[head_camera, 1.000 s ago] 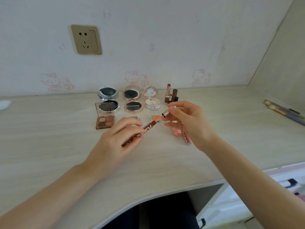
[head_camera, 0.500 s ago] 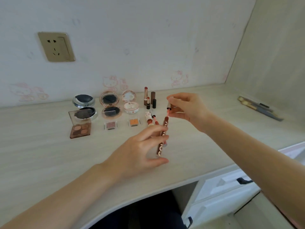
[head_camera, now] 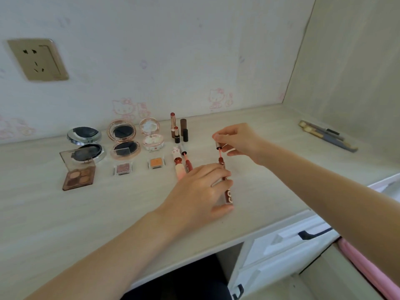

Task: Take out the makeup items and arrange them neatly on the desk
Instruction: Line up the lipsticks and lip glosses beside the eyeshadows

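- The person's left hand point(head_camera: 202, 192) grips a dark red lip gloss tube point(head_camera: 227, 187), fingers curled over it and thumb underneath, with the tube lying low over the pale wooden desk point(head_camera: 270, 185), near its front edge.
- The right hand point(head_camera: 238, 141) pinches the tube's metal cap point(head_camera: 218, 145) between thumb and fingertips; the pink wand point(head_camera: 219, 154) hangs below the cap, its tip just above the tube's mouth.
- Just left of the held tube, two more lip glosses lie side by side on the desk: a pale pink one point(head_camera: 179, 165) with a cat-shaped cap and a red one point(head_camera: 187, 162).
- Behind them stand two open lipsticks point(head_camera: 174, 128), each with its dark cap point(head_camera: 184, 129) upright beside it.
- Further left the rest is laid in rows: an open silver compact point(head_camera: 86, 141), a rose-gold compact point(head_camera: 123, 139), a small flowered compact point(head_camera: 151, 135).
- In front of those sit a brown eyeshadow palette point(head_camera: 79, 175) with its clear lid up, a small mauve eyeshadow pot point(head_camera: 123, 168) and an orange one point(head_camera: 156, 163).
- Off to the right, against the side wall, a bundle of brushes point(head_camera: 326, 135) lies well apart from everything else.
- A brass wall socket point(head_camera: 37, 59) is on the back wall, and white drawers point(head_camera: 287, 245) with a dark handle sit under the desk's right end.
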